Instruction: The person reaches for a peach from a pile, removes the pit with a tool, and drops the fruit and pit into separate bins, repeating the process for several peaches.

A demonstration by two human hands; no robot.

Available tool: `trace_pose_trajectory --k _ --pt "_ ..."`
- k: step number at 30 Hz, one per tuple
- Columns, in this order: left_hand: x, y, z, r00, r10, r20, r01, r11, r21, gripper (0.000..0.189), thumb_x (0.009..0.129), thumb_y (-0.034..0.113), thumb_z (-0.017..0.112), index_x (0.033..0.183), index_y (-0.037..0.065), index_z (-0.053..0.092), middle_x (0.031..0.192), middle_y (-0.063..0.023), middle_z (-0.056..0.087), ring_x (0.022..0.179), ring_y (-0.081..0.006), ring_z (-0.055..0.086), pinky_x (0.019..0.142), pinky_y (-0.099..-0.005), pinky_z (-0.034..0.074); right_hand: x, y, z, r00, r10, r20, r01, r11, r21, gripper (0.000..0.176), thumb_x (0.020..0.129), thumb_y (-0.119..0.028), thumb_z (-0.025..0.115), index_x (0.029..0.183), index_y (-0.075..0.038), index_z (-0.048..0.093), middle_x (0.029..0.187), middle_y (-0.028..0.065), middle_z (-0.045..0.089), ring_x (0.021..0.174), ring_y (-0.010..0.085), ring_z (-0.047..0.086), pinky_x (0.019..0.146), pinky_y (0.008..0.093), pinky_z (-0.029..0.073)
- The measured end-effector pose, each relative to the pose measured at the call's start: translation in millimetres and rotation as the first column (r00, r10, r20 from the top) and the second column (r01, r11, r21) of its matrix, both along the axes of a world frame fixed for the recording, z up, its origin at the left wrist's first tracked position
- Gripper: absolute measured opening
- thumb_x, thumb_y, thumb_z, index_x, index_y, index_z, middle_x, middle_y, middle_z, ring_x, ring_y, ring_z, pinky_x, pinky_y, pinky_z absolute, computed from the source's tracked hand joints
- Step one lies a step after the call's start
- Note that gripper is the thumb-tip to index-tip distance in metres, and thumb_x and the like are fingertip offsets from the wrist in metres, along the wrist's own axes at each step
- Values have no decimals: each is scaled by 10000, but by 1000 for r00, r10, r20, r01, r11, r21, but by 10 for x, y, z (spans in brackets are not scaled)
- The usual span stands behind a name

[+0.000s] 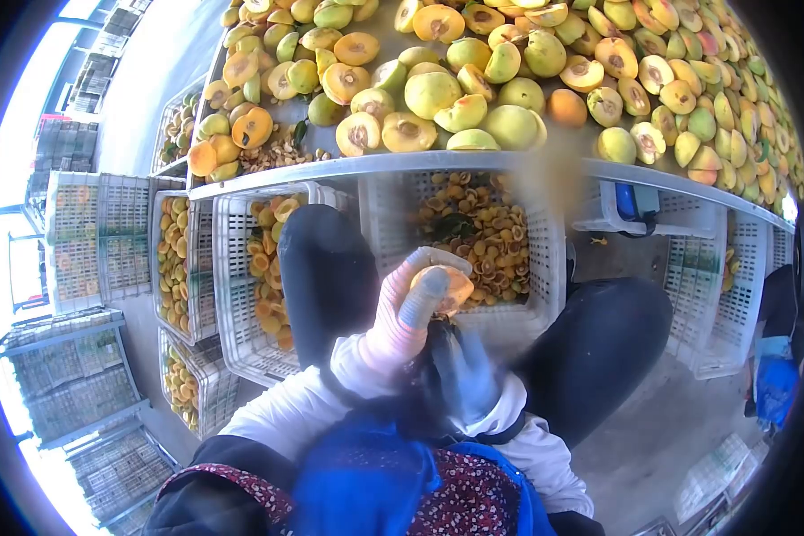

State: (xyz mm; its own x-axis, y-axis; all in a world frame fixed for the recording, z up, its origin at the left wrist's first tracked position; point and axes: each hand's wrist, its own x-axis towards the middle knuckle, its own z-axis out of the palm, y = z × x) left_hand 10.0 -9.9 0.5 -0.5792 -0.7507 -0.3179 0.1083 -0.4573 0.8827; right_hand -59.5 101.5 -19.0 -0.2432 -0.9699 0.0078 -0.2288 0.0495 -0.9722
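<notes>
Closest in, the left hand (406, 313), in a pink glove with blue fingertips, was closed around a peach half (451, 286), fingers curled over the fruit and holding it up above the lap. Just below it and to the right, the right hand (466, 373), in a blue glove, was smeared by motion, and whether it was open or closed could not be told. Both hands sat between two knees (326, 277) in dark trousers. Beyond the knees a white crate (545, 259) stood under the counter (375, 164), holding a heap of small orange-brown fruit pieces. To the left, more crates (232, 295) held cut halves packed close together. Farthest off, the counter top was covered with peaches (514, 125), some whole and yellow-green, many halved with the cut face up.
</notes>
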Motion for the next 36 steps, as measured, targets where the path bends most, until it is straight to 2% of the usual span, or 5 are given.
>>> trace_pose_trajectory --k 5,9,12,22,36 --pt "-21 -155 -43 991 -134 11 132 986 101 441 909 424 555 1047 8 596 817 -40 600 714 -85 488 657 -218 390 -72 -80 76 263 -104 959 -303 935 184 350 947 -441 415 1011 -117 533 637 3 440 438 90 369 372 221 295" --pt "30 -246 -187 953 -302 -21 300 932 205 495 888 499 532 1032 31 604 877 -46 597 746 -92 501 683 -246 417 -25 -116 -147 -716 -87 692 -308 930 -202 548 954 -573 344 1046 -69 538 651 6 412 490 91 363 422 232 353" --pt "-30 -150 -91 983 -176 -43 175 863 473 600 837 596 543 1005 23 603 816 -65 591 749 -123 550 667 -238 434 -59 -133 -139 -821 -58 568 -260 923 -282 525 952 -552 380 1072 -61 524 635 12 415 452 84 362 359 216 318" --pt "-104 -87 104 995 17 101 -78 770 633 400 916 459 495 863 72 582 730 -42 560 575 -150 520 550 -261 431 -26 -138 -283 -856 36 516 -204 892 -402 569 954 -560 341 1110 -36 498 610 63 452 418 126 403 336 242 332" --pt "436 -244 16 987 -115 115 118 993 -18 327 848 151 680 1139 65 557 996 -21 606 892 -121 582 800 -244 475 -154 -116 113 72 -181 981 -291 937 194 427 956 -521 411 902 -112 520 570 -5 443 363 92 338 330 229 266"
